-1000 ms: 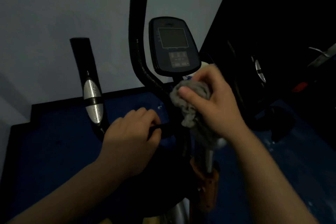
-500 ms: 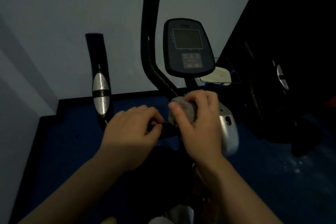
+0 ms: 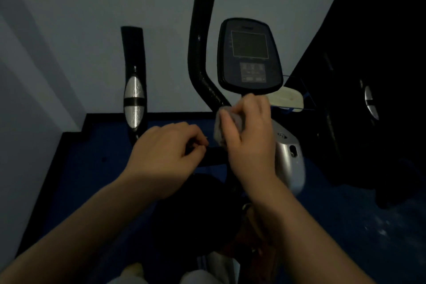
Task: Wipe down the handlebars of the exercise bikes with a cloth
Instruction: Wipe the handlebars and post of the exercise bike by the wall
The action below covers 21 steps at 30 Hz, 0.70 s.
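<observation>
The room was dim, and much of what I saw was hard to read: the right side of the frame was a dark mass where I could only pick out a silver oval plate (image 3: 370,102), and the lower middle, under my forearms, was too black to name anything. The tall black handlebar (image 3: 201,37) ran out of the top edge, so I could not see its end, and its lower bend vanished behind my right hand (image 3: 250,143). That hand was raised just below the console (image 3: 250,56), fingers curled and thumb pressed over a bunched grey cloth (image 3: 227,125), which it gripped against the base of the tall handlebar where it met the centre post; most of the cloth was hidden inside the grip. My left hand (image 3: 164,157) sat lower and to the left, knuckles up, its fingers curled around the horizontal black crossbar (image 3: 214,153); the part of the bar under the palm was covered. Beyond it stood the shorter left grip (image 3: 134,85) with its silver sensor plate, upright and untouched. A silver housing (image 3: 288,159) showed just right of my right wrist, and a pale object (image 3: 287,98) lay behind the console, its shape unclear. The floor (image 3: 96,145) was blue.
</observation>
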Available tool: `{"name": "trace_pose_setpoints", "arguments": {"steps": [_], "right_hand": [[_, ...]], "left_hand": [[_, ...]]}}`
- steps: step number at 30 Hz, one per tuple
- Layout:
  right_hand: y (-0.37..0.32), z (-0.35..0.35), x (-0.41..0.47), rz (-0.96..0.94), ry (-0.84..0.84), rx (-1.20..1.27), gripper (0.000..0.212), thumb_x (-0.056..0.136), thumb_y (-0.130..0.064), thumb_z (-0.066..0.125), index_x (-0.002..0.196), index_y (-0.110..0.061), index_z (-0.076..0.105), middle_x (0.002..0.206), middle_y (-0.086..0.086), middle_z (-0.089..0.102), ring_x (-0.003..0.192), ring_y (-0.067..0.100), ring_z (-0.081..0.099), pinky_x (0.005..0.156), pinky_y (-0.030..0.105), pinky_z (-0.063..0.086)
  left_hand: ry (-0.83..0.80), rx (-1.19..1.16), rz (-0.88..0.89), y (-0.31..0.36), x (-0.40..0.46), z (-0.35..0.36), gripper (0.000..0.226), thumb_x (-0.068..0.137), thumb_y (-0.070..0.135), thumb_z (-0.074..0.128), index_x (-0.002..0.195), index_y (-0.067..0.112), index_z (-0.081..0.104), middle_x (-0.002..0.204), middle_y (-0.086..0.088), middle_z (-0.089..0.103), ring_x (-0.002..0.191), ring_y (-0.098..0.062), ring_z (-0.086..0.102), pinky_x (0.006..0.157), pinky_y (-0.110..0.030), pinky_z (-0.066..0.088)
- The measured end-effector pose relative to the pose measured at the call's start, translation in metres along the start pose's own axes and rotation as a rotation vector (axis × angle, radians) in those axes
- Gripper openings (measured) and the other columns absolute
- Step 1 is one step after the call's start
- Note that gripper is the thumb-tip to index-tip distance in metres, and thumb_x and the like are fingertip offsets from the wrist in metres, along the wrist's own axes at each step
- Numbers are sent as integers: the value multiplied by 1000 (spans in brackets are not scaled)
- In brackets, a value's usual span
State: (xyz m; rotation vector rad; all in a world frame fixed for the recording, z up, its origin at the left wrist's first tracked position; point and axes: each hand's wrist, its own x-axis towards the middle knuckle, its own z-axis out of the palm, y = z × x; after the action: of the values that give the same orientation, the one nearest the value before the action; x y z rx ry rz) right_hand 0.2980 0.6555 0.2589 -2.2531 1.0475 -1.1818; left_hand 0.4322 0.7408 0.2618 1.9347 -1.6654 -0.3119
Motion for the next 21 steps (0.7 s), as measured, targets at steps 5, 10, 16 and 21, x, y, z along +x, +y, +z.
{"name": "trace_pose_setpoints", "arguments": {"steps": [5,10,16,21], "right_hand": [[10,-7,-43,19,-27,105,17,89,-28,54,78,-19,45,88,-13,37,81,-8,45,68,5,35],[0,7,37,-125,-108,-13,16,93,-20,57,84,-12,46,92,-4,39,81,13,45,65,27,39],[12,-6,-3,-92,-149,70,18,89,-34,52,79,-24,41,86,-14,36,78,2,44,65,16,37],[-10,24,74,-180,-168,8,19,93,-19,55,81,-14,41,86,-3,39,81,15,42,65,26,34]], "left_hand": [[14,-35,0,-1,-1,0,20,85,43,48,91,35,66,84,16,60,79,-3,55,72,-28,38],[36,-126,-7,-1,0,-3,11,87,38,52,90,35,62,81,16,59,77,3,51,60,-17,33],[287,-88,121,-12,23,-35,18,88,26,52,99,24,66,91,15,63,87,1,55,80,-26,47],[319,158,329,-32,60,-71,17,87,15,55,97,15,69,91,3,66,87,-17,58,81,-29,37]]}}
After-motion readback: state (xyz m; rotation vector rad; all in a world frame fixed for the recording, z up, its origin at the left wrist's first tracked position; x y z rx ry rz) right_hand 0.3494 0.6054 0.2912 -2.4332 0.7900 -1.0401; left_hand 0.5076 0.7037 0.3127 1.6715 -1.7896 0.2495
